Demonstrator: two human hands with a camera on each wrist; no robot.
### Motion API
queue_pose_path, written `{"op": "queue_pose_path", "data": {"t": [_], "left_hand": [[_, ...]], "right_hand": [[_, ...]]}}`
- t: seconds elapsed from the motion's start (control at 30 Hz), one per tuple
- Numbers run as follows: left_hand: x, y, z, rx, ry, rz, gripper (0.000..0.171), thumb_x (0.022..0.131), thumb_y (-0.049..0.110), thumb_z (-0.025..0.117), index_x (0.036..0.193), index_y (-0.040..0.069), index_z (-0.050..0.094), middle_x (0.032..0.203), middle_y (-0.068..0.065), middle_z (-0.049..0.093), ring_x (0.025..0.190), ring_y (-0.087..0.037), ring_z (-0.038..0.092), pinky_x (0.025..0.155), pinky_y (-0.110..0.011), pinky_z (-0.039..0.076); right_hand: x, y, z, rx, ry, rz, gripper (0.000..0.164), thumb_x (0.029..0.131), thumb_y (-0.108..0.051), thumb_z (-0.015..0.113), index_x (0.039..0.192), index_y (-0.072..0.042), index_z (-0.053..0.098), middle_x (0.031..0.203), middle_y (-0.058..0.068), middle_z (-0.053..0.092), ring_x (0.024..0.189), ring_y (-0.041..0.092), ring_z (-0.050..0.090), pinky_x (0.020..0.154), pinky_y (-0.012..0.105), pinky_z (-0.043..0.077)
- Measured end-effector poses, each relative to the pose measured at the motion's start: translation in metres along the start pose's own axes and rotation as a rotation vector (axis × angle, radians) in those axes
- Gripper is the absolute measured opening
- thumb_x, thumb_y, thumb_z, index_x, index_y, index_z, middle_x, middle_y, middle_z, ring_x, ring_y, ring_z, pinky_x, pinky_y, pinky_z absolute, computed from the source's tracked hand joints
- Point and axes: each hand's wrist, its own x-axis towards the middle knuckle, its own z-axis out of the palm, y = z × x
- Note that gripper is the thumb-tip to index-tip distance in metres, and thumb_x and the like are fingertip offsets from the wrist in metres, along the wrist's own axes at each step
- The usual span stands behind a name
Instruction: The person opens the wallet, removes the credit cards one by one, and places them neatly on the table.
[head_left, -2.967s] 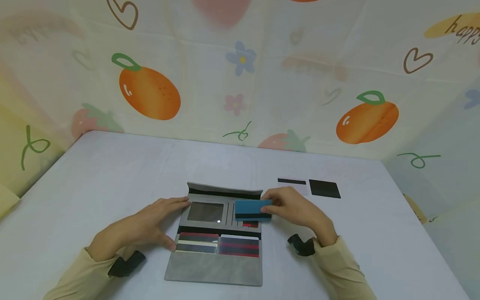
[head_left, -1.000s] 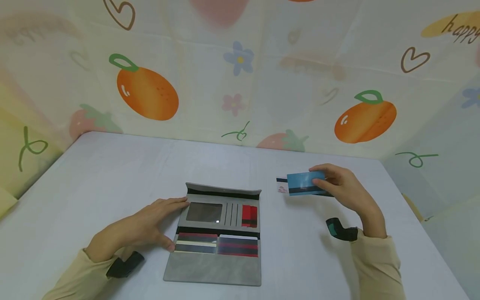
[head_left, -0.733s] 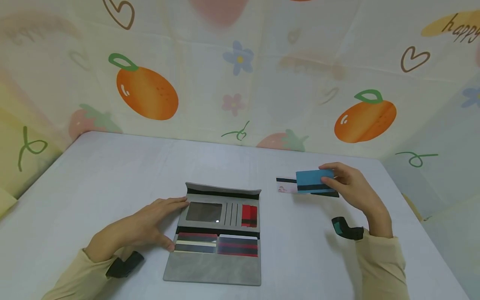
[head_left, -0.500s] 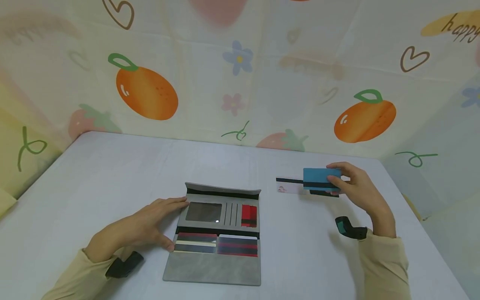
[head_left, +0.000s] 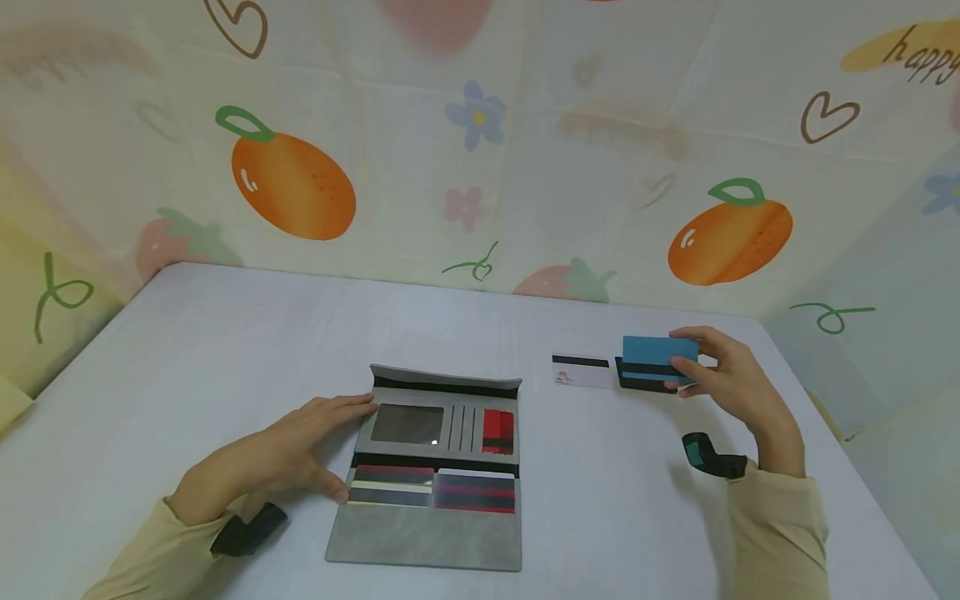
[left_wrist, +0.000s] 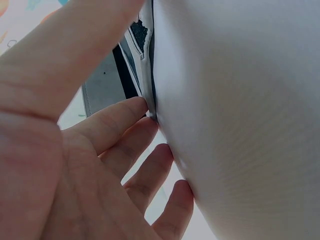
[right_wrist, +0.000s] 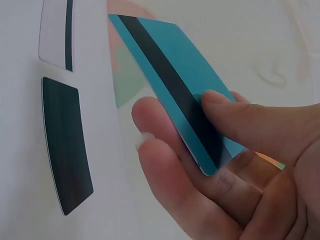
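A blue card [head_left: 648, 350] with a black stripe is pinched between the thumb and fingers of my right hand [head_left: 738, 375]. It is held tilted above the table, as the right wrist view shows, and overlaps a black card [right_wrist: 67, 145] in the head view. My left hand [head_left: 288, 454] rests along the left edge of an open grey wallet [head_left: 427, 537], thumb and fingers spread and touching it. Striped cards [head_left: 476, 492] fill the wallet's lower clear pockets, and red cards [head_left: 498, 432] sit in its upper right slot.
A pale card [head_left: 581, 373] with a black stripe lies on the white table [head_left: 262, 333], left of the black card. Behind the table hangs a patterned curtain [head_left: 540, 167] with printed fruit.
From over the wallet's upper right slots, my right hand has carried the blue card right and away, past the pale card to above the black one. My left hand has stayed at the wallet.
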Motion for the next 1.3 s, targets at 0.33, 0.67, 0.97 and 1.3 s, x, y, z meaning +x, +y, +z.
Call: {"op": "queue_pose_path", "data": {"t": [0.33, 0.67, 0.97, 1.3], "left_hand": [[0.0, -0.002, 0.001, -0.008, 0.008, 0.001, 0.105, 0.062, 0.044, 0.089, 0.149, 0.009, 0.041, 0.157, -0.016, 0.037, 0.137, -0.044, 0.037, 0.106, -0.067, 0.035], [0.0, -0.002, 0.001, 0.003, 0.012, 0.005, 0.105, 0.062, 0.044, 0.089, 0.149, 0.008, 0.042, 0.156, -0.016, 0.038, 0.136, -0.043, 0.039, 0.105, -0.065, 0.036], [-0.001, -0.001, 0.001, -0.004, 0.011, 0.005, 0.105, 0.062, 0.043, 0.089, 0.149, 0.008, 0.042, 0.157, -0.016, 0.038, 0.136, -0.043, 0.038, 0.105, -0.065, 0.035], [-0.001, 0.0, 0.0, -0.008, 0.003, 0.001, 0.106, 0.062, 0.045, 0.088, 0.149, 0.009, 0.041, 0.157, -0.017, 0.036, 0.137, -0.044, 0.037, 0.105, -0.068, 0.034]], "right_hand": [[-0.002, 0.014, -0.007, -0.145, 0.069, 0.003, 0.044, 0.101, -0.016, 0.057, 0.14, 0.002, 0.047, 0.133, 0.035, 0.051, 0.08, 0.031, 0.075, 0.086, 0.049, 0.057], [-0.004, 0.031, -0.012, -0.148, 0.101, 0.048, 0.048, 0.102, -0.012, 0.053, 0.145, 0.003, 0.041, 0.128, 0.038, 0.054, 0.085, 0.034, 0.072, 0.069, 0.016, 0.054], [-0.005, 0.043, -0.014, -0.12, 0.18, 0.104, 0.049, 0.102, -0.015, 0.053, 0.146, 0.002, 0.039, 0.124, 0.04, 0.058, 0.081, 0.013, 0.069, 0.064, 0.013, 0.052], [-0.009, 0.057, -0.019, -0.133, 0.207, 0.217, 0.053, 0.105, -0.017, 0.046, 0.153, -0.002, 0.03, 0.129, 0.042, 0.051, 0.089, 0.039, 0.064, 0.073, 0.036, 0.052]]}}
